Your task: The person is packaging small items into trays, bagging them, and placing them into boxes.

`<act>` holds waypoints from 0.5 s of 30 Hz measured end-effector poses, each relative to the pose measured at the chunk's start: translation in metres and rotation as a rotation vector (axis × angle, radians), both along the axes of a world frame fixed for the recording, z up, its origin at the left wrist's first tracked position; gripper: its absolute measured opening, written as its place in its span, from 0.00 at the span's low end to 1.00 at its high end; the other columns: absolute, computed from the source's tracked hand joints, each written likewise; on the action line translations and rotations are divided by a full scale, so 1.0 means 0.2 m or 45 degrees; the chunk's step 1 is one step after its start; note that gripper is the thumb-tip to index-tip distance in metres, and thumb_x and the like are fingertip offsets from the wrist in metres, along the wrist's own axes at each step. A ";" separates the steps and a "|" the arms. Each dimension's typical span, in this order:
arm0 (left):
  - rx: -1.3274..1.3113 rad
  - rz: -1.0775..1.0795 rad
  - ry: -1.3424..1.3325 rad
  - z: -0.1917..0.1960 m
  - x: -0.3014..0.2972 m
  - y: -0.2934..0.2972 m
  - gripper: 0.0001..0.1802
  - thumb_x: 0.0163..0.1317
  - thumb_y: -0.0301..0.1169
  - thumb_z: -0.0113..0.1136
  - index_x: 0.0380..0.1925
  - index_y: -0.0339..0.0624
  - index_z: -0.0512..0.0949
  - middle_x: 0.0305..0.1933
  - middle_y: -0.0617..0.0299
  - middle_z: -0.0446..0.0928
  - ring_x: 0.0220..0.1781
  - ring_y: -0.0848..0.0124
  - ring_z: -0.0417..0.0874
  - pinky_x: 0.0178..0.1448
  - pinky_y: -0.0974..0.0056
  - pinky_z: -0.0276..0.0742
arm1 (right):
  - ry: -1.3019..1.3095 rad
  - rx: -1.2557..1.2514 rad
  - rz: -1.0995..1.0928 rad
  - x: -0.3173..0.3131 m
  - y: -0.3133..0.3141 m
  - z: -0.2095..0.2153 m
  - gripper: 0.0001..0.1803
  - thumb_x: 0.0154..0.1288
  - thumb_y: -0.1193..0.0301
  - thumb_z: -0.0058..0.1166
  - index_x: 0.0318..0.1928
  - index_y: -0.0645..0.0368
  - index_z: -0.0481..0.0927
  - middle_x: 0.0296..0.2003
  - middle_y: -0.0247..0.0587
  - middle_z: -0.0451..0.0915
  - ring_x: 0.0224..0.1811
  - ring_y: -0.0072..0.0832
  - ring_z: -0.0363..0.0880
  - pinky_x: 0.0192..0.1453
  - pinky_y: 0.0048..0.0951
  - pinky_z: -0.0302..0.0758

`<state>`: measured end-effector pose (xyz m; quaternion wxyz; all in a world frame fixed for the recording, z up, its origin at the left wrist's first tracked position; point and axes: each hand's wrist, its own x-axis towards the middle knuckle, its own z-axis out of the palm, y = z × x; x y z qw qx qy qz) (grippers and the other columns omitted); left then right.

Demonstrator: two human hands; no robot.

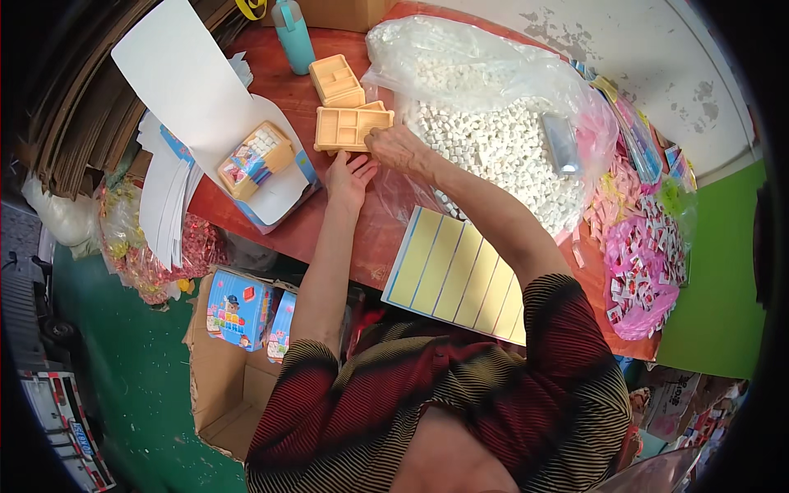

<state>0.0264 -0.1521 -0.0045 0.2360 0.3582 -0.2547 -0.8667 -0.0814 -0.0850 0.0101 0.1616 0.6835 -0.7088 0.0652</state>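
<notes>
On the red table, a light-wood-coloured compartment tray [353, 129] is tilted up, its divided inside showing. My right hand [400, 150] grips it at the right edge, fingers bent around the corner. My left hand [348, 177] is palm up just below the tray's near edge, fingers apart; whether the thumb touches the tray I cannot tell. Right behind stand more trays of the same kind, one of them [336, 80] at the back. Left of my hands, an opened white carton [265, 215] holds a filled tray [248, 187] with white cubes and small printed packets.
A clear plastic bag [460, 62] spills a heap of white cubes [501, 156] to the right. Beyond are pink bags of small pieces [643, 279]. A yellow striped board [456, 275] lies near me. A teal bottle [293, 37] stands behind; a cardboard box [222, 394] holds blue cartons.
</notes>
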 end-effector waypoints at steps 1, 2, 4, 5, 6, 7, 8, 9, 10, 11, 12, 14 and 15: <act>0.000 -0.001 0.000 0.00 0.00 0.01 0.25 0.60 0.39 0.38 0.50 0.33 0.51 0.50 0.37 0.57 0.50 0.47 0.64 0.54 0.50 0.62 | 0.000 0.000 -0.001 0.00 0.01 0.00 0.04 0.45 0.74 0.45 0.22 0.62 0.71 0.22 0.44 0.73 0.25 0.35 0.75 0.24 0.31 0.71; -0.050 -0.038 0.002 0.01 0.00 0.02 0.24 0.60 0.39 0.38 0.50 0.33 0.51 0.49 0.37 0.59 0.50 0.48 0.64 0.53 0.50 0.62 | -0.022 0.018 -0.002 0.00 0.02 0.01 0.04 0.44 0.74 0.45 0.22 0.62 0.71 0.22 0.44 0.73 0.24 0.35 0.75 0.24 0.32 0.71; -0.103 -0.074 0.002 0.02 0.01 0.02 0.24 0.60 0.39 0.38 0.50 0.33 0.51 0.47 0.38 0.61 0.49 0.49 0.65 0.53 0.50 0.63 | -0.045 0.034 -0.002 0.02 0.02 0.02 0.04 0.44 0.73 0.45 0.22 0.62 0.71 0.21 0.44 0.73 0.24 0.35 0.75 0.24 0.32 0.71; -0.117 -0.058 -0.023 0.03 0.01 0.03 0.24 0.60 0.39 0.38 0.49 0.32 0.52 0.46 0.39 0.63 0.48 0.50 0.66 0.52 0.51 0.63 | -0.012 0.029 -0.009 0.03 0.02 0.02 0.05 0.44 0.73 0.46 0.21 0.61 0.73 0.20 0.44 0.74 0.23 0.34 0.76 0.23 0.31 0.72; -0.129 -0.042 -0.047 0.03 0.01 0.03 0.23 0.60 0.38 0.38 0.49 0.32 0.54 0.44 0.40 0.65 0.46 0.52 0.67 0.51 0.51 0.64 | 0.022 0.025 -0.018 0.03 0.01 0.02 0.05 0.43 0.72 0.46 0.19 0.60 0.74 0.19 0.44 0.75 0.22 0.33 0.77 0.23 0.30 0.72; -0.132 -0.044 -0.046 0.03 0.02 0.03 0.23 0.60 0.38 0.38 0.49 0.32 0.54 0.44 0.40 0.65 0.46 0.52 0.67 0.51 0.51 0.64 | 0.023 0.022 -0.020 0.04 0.01 0.02 0.05 0.43 0.72 0.46 0.19 0.60 0.74 0.19 0.44 0.75 0.22 0.33 0.77 0.23 0.30 0.72; -0.178 -0.065 -0.051 0.03 0.03 0.03 0.22 0.60 0.38 0.39 0.47 0.32 0.56 0.43 0.41 0.65 0.44 0.53 0.68 0.49 0.52 0.65 | 0.036 0.001 -0.028 0.05 0.01 0.02 0.05 0.43 0.72 0.46 0.20 0.61 0.73 0.19 0.44 0.75 0.22 0.33 0.76 0.22 0.29 0.72; -0.222 -0.086 -0.056 0.03 0.04 0.03 0.21 0.59 0.38 0.39 0.46 0.31 0.58 0.42 0.43 0.66 0.42 0.54 0.70 0.48 0.53 0.66 | 0.050 -0.020 -0.036 0.06 0.01 0.03 0.05 0.43 0.72 0.46 0.21 0.61 0.73 0.20 0.44 0.74 0.21 0.32 0.76 0.21 0.29 0.71; -0.224 -0.086 -0.056 0.03 0.04 0.04 0.21 0.59 0.38 0.39 0.46 0.31 0.58 0.42 0.43 0.66 0.42 0.54 0.70 0.48 0.53 0.66 | 0.050 -0.021 -0.036 0.07 0.02 0.03 0.05 0.43 0.72 0.46 0.21 0.61 0.73 0.20 0.44 0.74 0.21 0.32 0.76 0.21 0.29 0.71; -0.223 -0.057 -0.063 0.04 0.04 0.05 0.21 0.59 0.38 0.40 0.45 0.32 0.60 0.41 0.44 0.66 0.41 0.55 0.70 0.46 0.54 0.67 | 0.033 -0.082 -0.058 0.08 0.04 0.03 0.06 0.44 0.72 0.46 0.23 0.62 0.72 0.20 0.44 0.74 0.21 0.33 0.75 0.21 0.29 0.71; -0.221 -0.031 -0.070 0.04 0.04 0.06 0.20 0.59 0.38 0.41 0.44 0.33 0.61 0.40 0.45 0.67 0.39 0.55 0.71 0.45 0.55 0.69 | 0.015 -0.142 -0.082 0.08 0.05 0.04 0.07 0.44 0.72 0.46 0.24 0.62 0.71 0.21 0.44 0.73 0.20 0.33 0.75 0.20 0.29 0.70; -0.258 -0.049 -0.075 0.06 0.04 0.07 0.20 0.58 0.39 0.42 0.44 0.33 0.61 0.38 0.47 0.68 0.36 0.58 0.72 0.41 0.57 0.70 | -0.046 -0.131 -0.111 0.09 0.08 0.06 0.07 0.44 0.71 0.46 0.25 0.62 0.68 0.22 0.44 0.72 0.21 0.34 0.75 0.22 0.30 0.71; -0.293 -0.067 -0.080 0.07 0.03 0.08 0.21 0.58 0.39 0.44 0.44 0.34 0.61 0.36 0.49 0.69 0.32 0.60 0.73 0.38 0.59 0.72 | -0.109 -0.119 -0.140 0.09 0.11 0.08 0.08 0.44 0.71 0.47 0.27 0.61 0.66 0.24 0.44 0.71 0.22 0.35 0.74 0.23 0.31 0.71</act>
